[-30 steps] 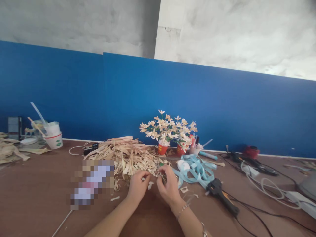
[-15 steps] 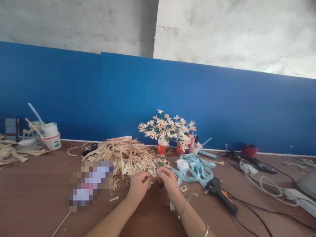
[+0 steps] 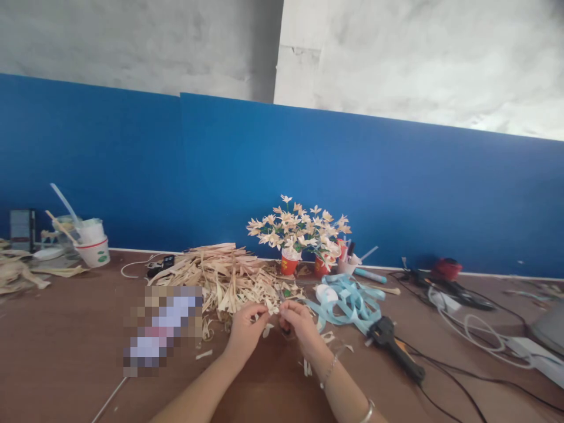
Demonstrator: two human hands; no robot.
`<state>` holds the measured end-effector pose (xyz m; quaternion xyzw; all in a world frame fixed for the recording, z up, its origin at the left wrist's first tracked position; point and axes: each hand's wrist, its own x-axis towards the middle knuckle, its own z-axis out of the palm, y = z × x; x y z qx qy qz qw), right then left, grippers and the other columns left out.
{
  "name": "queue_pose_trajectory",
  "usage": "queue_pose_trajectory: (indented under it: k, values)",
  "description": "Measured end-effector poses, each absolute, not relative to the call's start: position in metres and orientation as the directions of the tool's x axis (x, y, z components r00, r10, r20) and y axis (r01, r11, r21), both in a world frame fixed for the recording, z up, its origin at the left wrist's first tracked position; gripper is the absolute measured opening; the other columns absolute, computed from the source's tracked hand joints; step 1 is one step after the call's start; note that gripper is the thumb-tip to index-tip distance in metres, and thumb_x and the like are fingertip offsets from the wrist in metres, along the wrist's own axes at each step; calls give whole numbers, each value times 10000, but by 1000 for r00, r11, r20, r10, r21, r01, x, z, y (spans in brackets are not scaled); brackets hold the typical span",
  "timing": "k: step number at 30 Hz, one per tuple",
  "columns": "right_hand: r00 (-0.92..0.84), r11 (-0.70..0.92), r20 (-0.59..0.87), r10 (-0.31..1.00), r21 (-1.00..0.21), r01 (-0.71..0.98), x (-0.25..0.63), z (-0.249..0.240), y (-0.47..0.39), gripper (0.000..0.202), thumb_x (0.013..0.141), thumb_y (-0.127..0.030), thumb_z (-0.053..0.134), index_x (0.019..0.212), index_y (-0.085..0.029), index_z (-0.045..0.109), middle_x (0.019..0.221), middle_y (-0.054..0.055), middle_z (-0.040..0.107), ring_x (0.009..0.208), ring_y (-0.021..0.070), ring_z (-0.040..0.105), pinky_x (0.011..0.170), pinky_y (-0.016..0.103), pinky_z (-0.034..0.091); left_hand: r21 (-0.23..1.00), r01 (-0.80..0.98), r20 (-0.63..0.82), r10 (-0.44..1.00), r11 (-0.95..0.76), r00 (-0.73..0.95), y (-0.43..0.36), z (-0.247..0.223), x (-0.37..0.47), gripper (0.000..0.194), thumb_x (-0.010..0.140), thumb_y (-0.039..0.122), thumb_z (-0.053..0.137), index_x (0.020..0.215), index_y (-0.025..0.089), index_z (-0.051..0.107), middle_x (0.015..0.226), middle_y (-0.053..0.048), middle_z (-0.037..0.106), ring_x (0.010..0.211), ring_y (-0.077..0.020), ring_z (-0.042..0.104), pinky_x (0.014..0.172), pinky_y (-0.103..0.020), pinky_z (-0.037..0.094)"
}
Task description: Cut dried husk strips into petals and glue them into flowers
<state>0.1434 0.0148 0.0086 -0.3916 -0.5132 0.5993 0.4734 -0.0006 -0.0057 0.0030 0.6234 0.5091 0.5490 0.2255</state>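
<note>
My left hand (image 3: pixel 249 327) pinches a small pale husk piece (image 3: pixel 267 330) between thumb and fingertips. Close on its right, my right hand (image 3: pixel 298 319) has its fingers curled round scissors (image 3: pixel 286 332), whose dark handle shows beneath the fingers; the rest is mostly hidden. Just behind both hands spreads a pile of dry husk strips (image 3: pixel 220 273). Beyond it, pale husk flowers (image 3: pixel 299 226) stand in a red cup (image 3: pixel 289 265) and a second red cup beside it.
Blue ribbon (image 3: pixel 352 302) lies tangled on the right, with a black glue gun (image 3: pixel 395 348) and its cable nearer. A blurred-out object (image 3: pixel 163 330) lies left of the hands. A white cup (image 3: pixel 93 252) and cables (image 3: pixel 480 341) stand farther out.
The thumb and fingers of my right hand have shifted slightly left and closer to my left hand. More of the pale piece shows between the hands.
</note>
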Motion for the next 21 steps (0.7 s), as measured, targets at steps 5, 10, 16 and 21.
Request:
queue_pose_trajectory:
  k: [5, 10, 16, 21]
  values:
    - [-237, 16, 48, 970, -990, -137, 143, 4, 18, 226, 633, -363, 620, 602, -165, 513, 454, -49, 466, 432, 71, 343, 461, 215, 240, 862, 347, 424, 900, -369, -99, -7, 5, 0, 172, 696, 255, 567, 564, 177, 645, 562, 1, 575, 569, -134, 518, 556, -229, 402]
    - [-229, 20, 54, 972, -989, -148, 144, 6, 17, 245, 656, -385, 611, 598, -163, 526, 476, -32, 497, 452, 83, 380, 467, 218, 262, 846, 362, 449, 890, -392, -85, -7, 5, 1, 171, 705, 256, 567, 576, 177, 648, 574, -6, 591, 582, -137, 528, 563, -228, 404]
    - [-258, -30, 19, 966, -982, -184, 143, 11, 12, 198, 621, -324, 646, 593, -162, 535, 477, -36, 496, 450, 80, 382, 468, 212, 260, 831, 392, 448, 892, -394, -55, -9, 4, 2, 147, 715, 223, 559, 617, 181, 660, 615, -17, 601, 614, -150, 547, 605, -253, 421]
    - [-274, -41, 10, 962, -983, -181, 143, 15, 11, 235, 607, -349, 673, 577, -160, 537, 462, -40, 484, 443, 74, 363, 464, 213, 248, 788, 449, 480, 877, -421, -21, -11, 6, 1, 167, 721, 171, 546, 581, 182, 635, 601, -14, 589, 652, -161, 546, 635, -261, 405]
